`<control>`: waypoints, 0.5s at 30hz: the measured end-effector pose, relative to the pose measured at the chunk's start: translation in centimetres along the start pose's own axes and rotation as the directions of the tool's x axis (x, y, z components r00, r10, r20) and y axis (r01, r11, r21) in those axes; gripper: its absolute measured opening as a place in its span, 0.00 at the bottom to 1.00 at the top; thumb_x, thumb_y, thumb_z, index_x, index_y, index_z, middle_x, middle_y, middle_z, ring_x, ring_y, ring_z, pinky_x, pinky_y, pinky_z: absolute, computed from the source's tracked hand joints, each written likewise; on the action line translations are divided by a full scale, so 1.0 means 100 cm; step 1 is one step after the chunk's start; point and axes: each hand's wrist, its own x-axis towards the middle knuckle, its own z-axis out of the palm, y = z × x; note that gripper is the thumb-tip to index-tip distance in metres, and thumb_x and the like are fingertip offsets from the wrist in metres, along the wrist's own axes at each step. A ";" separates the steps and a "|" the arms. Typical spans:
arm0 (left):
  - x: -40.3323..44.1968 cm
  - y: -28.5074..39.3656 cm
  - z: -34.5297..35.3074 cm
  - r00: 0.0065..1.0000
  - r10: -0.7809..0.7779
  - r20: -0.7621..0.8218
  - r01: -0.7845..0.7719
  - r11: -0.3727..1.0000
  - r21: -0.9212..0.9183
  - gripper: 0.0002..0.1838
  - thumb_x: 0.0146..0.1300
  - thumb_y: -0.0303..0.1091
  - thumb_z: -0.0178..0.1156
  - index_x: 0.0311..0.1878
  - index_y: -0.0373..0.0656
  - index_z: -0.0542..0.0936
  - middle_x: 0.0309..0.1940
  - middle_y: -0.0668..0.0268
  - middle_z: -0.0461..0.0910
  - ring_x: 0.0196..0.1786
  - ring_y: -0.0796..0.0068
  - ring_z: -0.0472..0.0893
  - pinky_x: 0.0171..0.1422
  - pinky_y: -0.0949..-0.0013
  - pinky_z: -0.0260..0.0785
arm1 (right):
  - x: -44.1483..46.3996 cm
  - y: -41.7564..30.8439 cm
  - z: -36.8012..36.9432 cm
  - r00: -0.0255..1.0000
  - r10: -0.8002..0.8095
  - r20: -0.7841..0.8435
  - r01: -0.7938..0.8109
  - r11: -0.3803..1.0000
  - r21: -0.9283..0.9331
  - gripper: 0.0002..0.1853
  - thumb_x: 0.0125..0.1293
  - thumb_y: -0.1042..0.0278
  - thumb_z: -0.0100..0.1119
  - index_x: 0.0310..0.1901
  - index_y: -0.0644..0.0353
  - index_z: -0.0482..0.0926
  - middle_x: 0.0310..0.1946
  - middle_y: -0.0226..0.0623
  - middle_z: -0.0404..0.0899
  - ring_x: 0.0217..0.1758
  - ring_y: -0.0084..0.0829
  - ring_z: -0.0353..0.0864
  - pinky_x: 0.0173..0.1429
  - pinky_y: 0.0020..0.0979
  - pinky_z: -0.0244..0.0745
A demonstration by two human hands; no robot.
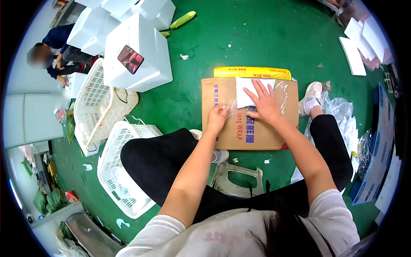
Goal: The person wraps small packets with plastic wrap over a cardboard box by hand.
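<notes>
And here's the L hand (217,119), low over the L half of the cardboard box (218,136), fingers clenched in a pinch on the edge of the clear film (231,110)! Over on the other side, the R hand (267,107) is released, nothing gripped, fingers spread wide, palm-down, pressing on the white sheet (244,91) and the film. Sheet's nr the far edge of the box top, approx. mid-width, part hidden under that R hand; film shows shiny wrinkles both sides of it. Printed lettering on the box reads "WRAP", plus other chars.

Just beyond the box's far edge, a yellow roll (252,73) lies crosswise. The box sits btwn the person's legs, w/ a white shoe (311,95) nr its R side and a pale plastic stool (239,180) nr its near side, on the green floor (188,43).

Out L: two white baskets, the near basket (124,169) beside the L knee, the far basket (97,107) tilted next to a big foam box (147,58) w/ a phone (130,59) on top. Corn (183,20) on the floor past that. Far L, a co-worker (60,40) bends low, one hand reaching down by a small white box (76,83).

Out R: crumpled clear plastic (338,112) by the R leg, foam lids (352,55) farther off, top R.
</notes>
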 end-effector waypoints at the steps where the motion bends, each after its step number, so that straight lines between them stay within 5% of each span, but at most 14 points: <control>1: 0.000 0.002 0.000 1.000 -0.022 0.003 0.022 1.000 -0.009 0.08 0.69 0.32 0.61 0.35 0.37 0.80 0.22 0.74 0.76 0.24 0.86 0.69 0.29 0.76 0.62 | -0.004 -0.002 -0.004 1.000 0.018 -0.009 -0.018 1.000 0.010 0.44 0.51 0.53 0.73 0.71 0.41 0.64 0.74 0.44 0.56 0.79 0.42 0.51 0.77 0.51 0.51; 2: -0.001 -0.002 0.001 1.000 -0.015 -0.003 0.015 1.000 -0.002 0.08 0.69 0.32 0.61 0.35 0.37 0.80 0.22 0.75 0.76 0.23 0.86 0.68 0.28 0.76 0.61 | -0.008 -0.002 -0.009 0.997 0.038 -0.067 -0.039 0.999 -0.012 0.45 0.50 0.53 0.73 0.70 0.52 0.65 0.73 0.49 0.57 0.76 0.47 0.56 0.76 0.49 0.53; 5: 0.007 -0.007 0.003 1.000 0.013 -0.010 -0.013 1.000 -0.010 0.08 0.69 0.32 0.60 0.35 0.39 0.80 0.21 0.75 0.75 0.22 0.86 0.66 0.26 0.76 0.59 | -0.045 0.027 -0.002 0.803 0.488 -0.341 -0.412 0.869 0.275 0.46 0.52 0.47 0.72 0.70 0.57 0.65 0.70 0.50 0.62 0.73 0.49 0.60 0.74 0.46 0.57; 7: 0.004 -0.005 0.002 1.000 -0.006 -0.012 0.006 0.999 -0.041 0.08 0.70 0.33 0.59 0.35 0.41 0.80 0.21 0.75 0.73 0.21 0.86 0.67 0.26 0.77 0.60 | -0.078 0.020 -0.004 0.632 0.765 -0.125 -0.668 0.620 0.411 0.41 0.52 0.51 0.72 0.65 0.62 0.68 0.65 0.55 0.67 0.67 0.53 0.67 0.69 0.44 0.64; 9: 0.016 -0.029 0.005 0.993 0.110 -0.047 -0.110 0.994 -0.011 0.08 0.69 0.34 0.59 0.36 0.40 0.80 0.25 0.72 0.76 0.27 0.82 0.72 0.33 0.74 0.66 | -0.104 -0.003 0.007 0.723 0.680 -0.120 -0.681 0.731 0.036 0.35 0.54 0.51 0.70 0.60 0.62 0.72 0.61 0.54 0.72 0.61 0.55 0.72 0.63 0.46 0.69; 11: 0.016 -0.035 0.003 0.993 0.102 -0.055 -0.100 0.994 0.037 0.09 0.68 0.36 0.58 0.39 0.40 0.80 0.32 0.67 0.80 0.38 0.75 0.78 0.47 0.68 0.71 | -0.105 -0.003 0.011 0.643 0.764 -0.044 -0.751 0.641 0.157 0.27 0.60 0.51 0.64 0.54 0.62 0.75 0.50 0.55 0.79 0.51 0.55 0.79 0.54 0.48 0.73; 13: 0.007 -0.024 0.002 0.987 0.110 -0.119 -0.085 0.976 0.199 0.11 0.68 0.38 0.58 0.40 0.40 0.80 0.36 0.63 0.83 0.40 0.73 0.79 0.49 0.65 0.72 | -0.102 0.018 0.015 0.660 0.739 0.134 -0.749 0.634 0.194 0.20 0.66 0.52 0.57 0.49 0.62 0.78 0.40 0.54 0.82 0.43 0.55 0.82 0.48 0.50 0.75; 15: 0.017 -0.042 -0.001 0.974 0.155 -0.163 -0.098 0.945 0.313 0.13 0.64 0.42 0.61 0.37 0.39 0.80 0.33 0.57 0.83 0.38 0.63 0.82 0.48 0.60 0.73 | -0.108 0.047 0.023 0.834 0.540 0.113 -0.548 0.834 0.067 0.15 0.68 0.57 0.54 0.41 0.62 0.79 0.36 0.56 0.82 0.40 0.58 0.81 0.46 0.53 0.74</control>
